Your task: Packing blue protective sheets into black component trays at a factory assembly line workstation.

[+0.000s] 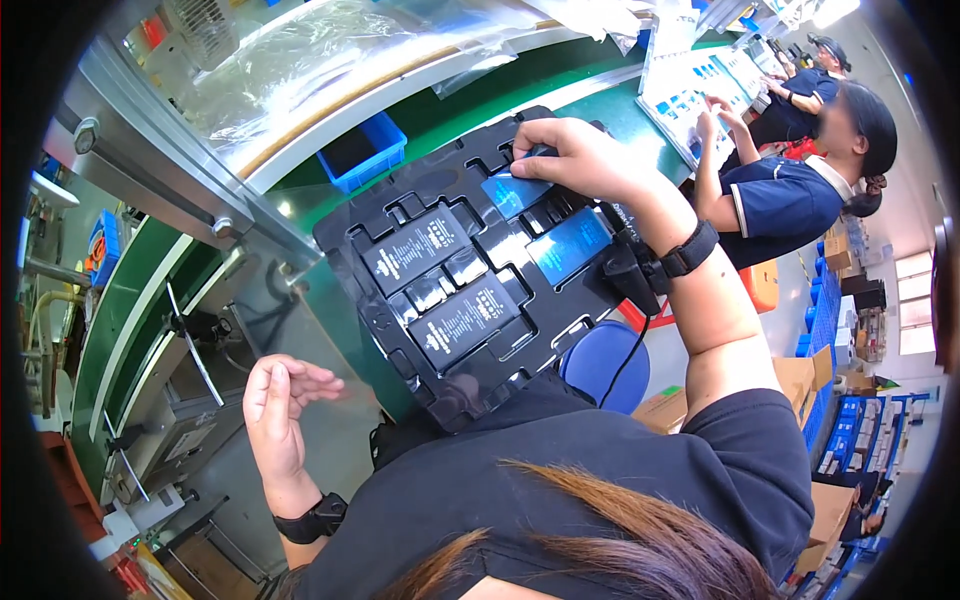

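Observation:
A black moulded tray [385, 335] lies in front of me with flat rectangular batteries in its pockets. Two on the left, a black battery [418, 248] and another black battery [465, 325], show white print. On the right, one blue-faced battery [570, 247] lies in its pocket. My right hand [585, 160] is closed at the far right of the tray, thumb and fingers on the edge of a second blue-faced battery [512, 193], which it partly covers. Away from the tray at lower left, my left hand [285, 405] hangs in the air with fingers stretched, holding nothing.
A blue bin [362, 152] stands beyond the tray on the green bench. Clear plastic sheeting [310, 75] covers the far shelf. A metal post [180, 150] rises at left. A blue round stool [607, 365] is near the tray's right corner. Co-workers [790, 195] sit at right.

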Demonstrator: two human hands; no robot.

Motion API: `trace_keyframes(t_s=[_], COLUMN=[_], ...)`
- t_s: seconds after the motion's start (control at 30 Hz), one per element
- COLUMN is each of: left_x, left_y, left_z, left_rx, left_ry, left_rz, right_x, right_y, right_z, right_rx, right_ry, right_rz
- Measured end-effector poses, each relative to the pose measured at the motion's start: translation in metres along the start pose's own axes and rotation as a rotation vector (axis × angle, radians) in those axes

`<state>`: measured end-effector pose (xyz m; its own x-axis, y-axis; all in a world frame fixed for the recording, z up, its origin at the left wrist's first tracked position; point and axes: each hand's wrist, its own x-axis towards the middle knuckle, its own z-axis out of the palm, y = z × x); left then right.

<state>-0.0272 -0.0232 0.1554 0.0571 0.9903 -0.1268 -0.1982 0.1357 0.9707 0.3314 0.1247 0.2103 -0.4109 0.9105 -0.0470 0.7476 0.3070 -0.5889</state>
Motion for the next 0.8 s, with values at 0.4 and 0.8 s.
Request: trace_keyframes(t_s=[0.4,0.8], left_x=[0.001,0.010], left_y=[0.011,0.044], left_z=[0.002,0.050], left_rx=[0.030,0.056], left_ry=[-0.022,-0.217], left_rz=[0.070,0.158], right_x=[-0.013,-0.077], right_y=[-0.019,-0.018], right_z=[0.011,0.020], right_rx=[-0.499,-0.273], right_ry=[0.334,0.390], right_rz=[-0.061,-0.312])
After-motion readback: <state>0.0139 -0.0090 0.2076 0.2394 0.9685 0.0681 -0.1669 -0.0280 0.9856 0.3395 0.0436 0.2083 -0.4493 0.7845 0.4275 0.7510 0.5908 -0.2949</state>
